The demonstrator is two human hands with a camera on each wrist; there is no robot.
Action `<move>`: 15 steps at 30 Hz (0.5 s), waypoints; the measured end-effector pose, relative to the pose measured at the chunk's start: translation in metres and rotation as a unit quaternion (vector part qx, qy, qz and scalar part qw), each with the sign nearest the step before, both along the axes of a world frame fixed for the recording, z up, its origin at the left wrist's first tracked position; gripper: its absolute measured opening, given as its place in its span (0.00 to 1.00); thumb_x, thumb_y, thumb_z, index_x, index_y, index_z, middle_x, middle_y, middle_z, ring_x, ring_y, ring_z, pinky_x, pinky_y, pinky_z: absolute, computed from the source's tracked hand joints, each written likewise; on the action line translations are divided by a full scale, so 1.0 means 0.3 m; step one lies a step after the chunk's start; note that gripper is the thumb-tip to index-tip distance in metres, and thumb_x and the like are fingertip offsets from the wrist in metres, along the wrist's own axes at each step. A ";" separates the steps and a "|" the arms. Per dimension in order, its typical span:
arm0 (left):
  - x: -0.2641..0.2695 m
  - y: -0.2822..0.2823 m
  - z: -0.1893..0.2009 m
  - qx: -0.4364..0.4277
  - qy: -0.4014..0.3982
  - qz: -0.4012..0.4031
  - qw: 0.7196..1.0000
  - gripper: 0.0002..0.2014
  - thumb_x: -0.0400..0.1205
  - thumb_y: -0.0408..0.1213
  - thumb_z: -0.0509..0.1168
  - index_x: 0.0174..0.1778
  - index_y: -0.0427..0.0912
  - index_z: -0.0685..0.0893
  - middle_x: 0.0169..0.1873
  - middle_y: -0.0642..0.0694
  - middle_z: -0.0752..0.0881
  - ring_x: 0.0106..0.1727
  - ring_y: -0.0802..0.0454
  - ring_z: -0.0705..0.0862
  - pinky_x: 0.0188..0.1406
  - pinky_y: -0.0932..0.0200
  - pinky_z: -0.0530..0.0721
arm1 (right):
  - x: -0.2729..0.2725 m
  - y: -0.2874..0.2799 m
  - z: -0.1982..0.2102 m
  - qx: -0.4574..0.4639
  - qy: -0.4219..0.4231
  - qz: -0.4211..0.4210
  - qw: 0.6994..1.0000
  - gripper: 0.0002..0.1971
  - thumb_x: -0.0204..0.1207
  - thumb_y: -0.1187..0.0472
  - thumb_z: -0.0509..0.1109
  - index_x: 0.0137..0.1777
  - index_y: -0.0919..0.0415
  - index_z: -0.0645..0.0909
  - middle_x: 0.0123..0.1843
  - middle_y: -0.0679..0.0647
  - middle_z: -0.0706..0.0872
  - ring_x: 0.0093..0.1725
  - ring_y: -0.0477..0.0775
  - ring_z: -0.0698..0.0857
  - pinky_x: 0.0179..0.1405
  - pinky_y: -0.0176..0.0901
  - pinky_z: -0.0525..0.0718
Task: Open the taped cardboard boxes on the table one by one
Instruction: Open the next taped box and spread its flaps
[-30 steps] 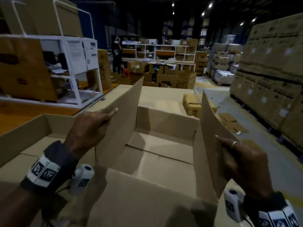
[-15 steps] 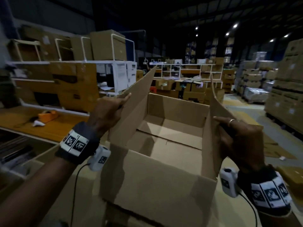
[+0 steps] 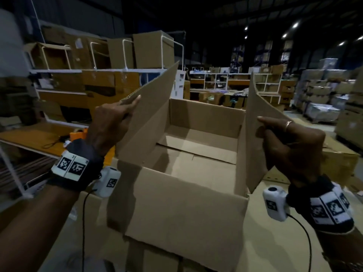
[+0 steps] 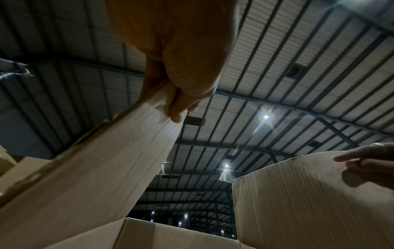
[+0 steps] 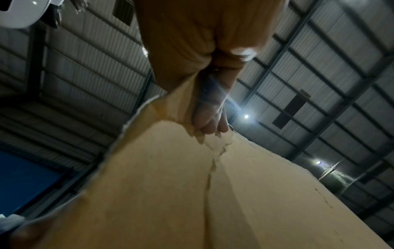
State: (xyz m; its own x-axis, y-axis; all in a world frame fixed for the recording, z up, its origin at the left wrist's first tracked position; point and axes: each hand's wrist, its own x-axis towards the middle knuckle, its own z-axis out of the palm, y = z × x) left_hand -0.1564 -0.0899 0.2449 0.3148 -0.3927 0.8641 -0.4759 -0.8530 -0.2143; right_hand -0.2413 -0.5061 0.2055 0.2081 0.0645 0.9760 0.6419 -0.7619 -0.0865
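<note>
An open cardboard box (image 3: 176,193) is held between the two hands, in front of the person. Its left flap (image 3: 149,114) is gripped near the upper edge by the left hand (image 3: 110,126), with the thumb on the inner face. Its right flap (image 3: 255,138) is pinched by the right hand (image 3: 290,142). Both flaps are raised upright. Flat cardboard (image 3: 275,242) is seen beneath the box.
</note>
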 end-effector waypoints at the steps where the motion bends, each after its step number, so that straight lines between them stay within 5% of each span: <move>1: 0.021 0.037 0.000 0.002 -0.001 0.002 1.000 0.24 0.81 0.27 0.73 0.76 0.37 0.82 0.44 0.27 0.90 0.31 0.33 0.88 0.32 0.45 0.87 | 0.026 0.027 0.007 -0.004 -0.002 0.009 1.000 0.11 0.82 0.67 0.72 0.61 0.66 0.89 0.45 0.59 0.93 0.34 0.56 0.91 0.30 0.56 0.89; 6: 0.137 0.189 -0.020 0.004 0.007 0.030 1.000 0.26 0.80 0.25 0.74 0.75 0.38 0.82 0.49 0.27 0.91 0.35 0.31 0.90 0.33 0.42 0.87 | 0.172 0.155 0.004 0.018 -0.015 0.032 0.999 0.12 0.80 0.70 0.74 0.62 0.66 0.89 0.47 0.54 0.92 0.33 0.55 0.90 0.31 0.50 0.87; 10: 0.230 0.289 -0.058 0.005 0.023 0.052 0.998 0.24 0.82 0.34 0.67 0.76 0.42 0.82 0.51 0.29 0.91 0.36 0.33 0.90 0.35 0.43 0.88 | 0.267 0.227 -0.053 0.030 0.000 0.038 0.999 0.12 0.79 0.70 0.76 0.62 0.66 0.89 0.51 0.53 0.91 0.37 0.56 0.92 0.38 0.47 0.88; 15: 0.302 0.344 -0.156 0.000 0.068 0.053 0.996 0.29 0.77 0.25 0.77 0.75 0.42 0.82 0.45 0.29 0.92 0.32 0.35 0.89 0.33 0.44 0.87 | 0.329 0.305 -0.110 0.042 0.031 0.050 0.997 0.12 0.77 0.71 0.76 0.60 0.68 0.89 0.52 0.52 0.90 0.41 0.46 0.90 0.46 0.28 0.86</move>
